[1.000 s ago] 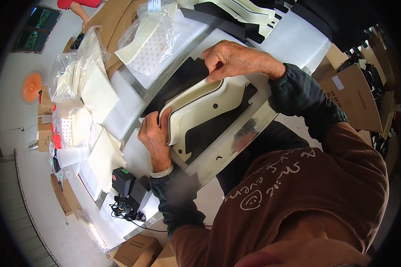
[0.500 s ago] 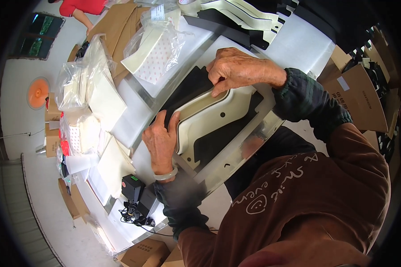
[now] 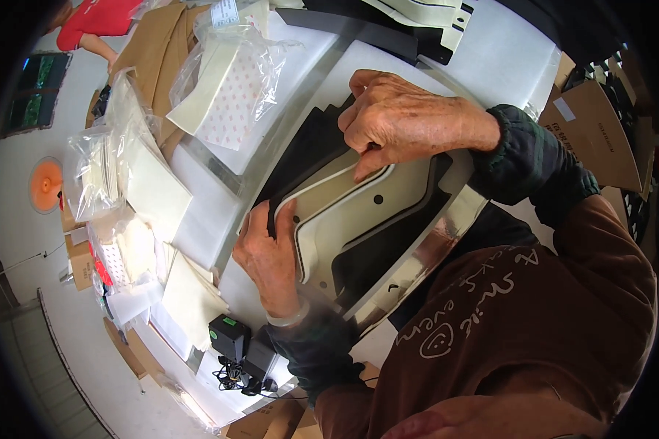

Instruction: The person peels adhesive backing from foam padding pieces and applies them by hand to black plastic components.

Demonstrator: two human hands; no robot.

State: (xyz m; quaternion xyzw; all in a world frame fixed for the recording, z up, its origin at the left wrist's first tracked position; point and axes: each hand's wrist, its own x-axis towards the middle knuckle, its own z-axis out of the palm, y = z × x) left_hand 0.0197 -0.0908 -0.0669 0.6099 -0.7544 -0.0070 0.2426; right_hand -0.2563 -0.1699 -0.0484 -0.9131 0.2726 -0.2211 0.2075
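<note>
Cream sheets (image 3: 154,186): loose pile, left of frame.

Left hand (image 3: 265,252): left of centre; thumb and fingers slightly parted, astride the part's left end.

Cream part (image 3: 355,219): frame centre, bent, with raised rim; long axis lower left to upper right; lies right of the left hand, below the right; both hands touch it, neither nearer.

Black sheet (image 3: 388,263): beneath the part.

Right hand (image 3: 410,121): above centre; fingers curled, thumb down, apparently pinching the upper rim; fingertips partly hidden.

Carton (image 3: 600,139): upper right.
</note>
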